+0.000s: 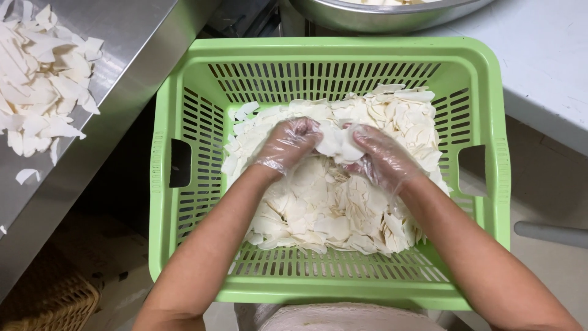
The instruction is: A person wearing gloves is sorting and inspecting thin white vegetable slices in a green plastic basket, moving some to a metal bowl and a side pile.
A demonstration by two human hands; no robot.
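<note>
Plastic-gloved left hand [288, 144] and right hand [380, 156], fingers half-buried, clutching white slices [334, 144] inside green basket [165, 202].

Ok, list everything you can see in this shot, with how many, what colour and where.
Slotted plastic basket: one, light green, centre of view, on the person's lap.
Thin flat slices: a heap too many to count, off-white, inside the basket.
Second pile of slices: one pile, off-white, on the steel counter at upper left.
Steel counter: one, grey metal, left side.
Metal bowl: one, silver, top edge, only partly in view.
White worktop: one, upper right.
Wicker basket: one, tan, bottom left corner on the floor.
Left hand: one, in a clear disposable glove, gripping slices in the heap.
Right hand: one, in a clear disposable glove, gripping slices beside the left.
</note>
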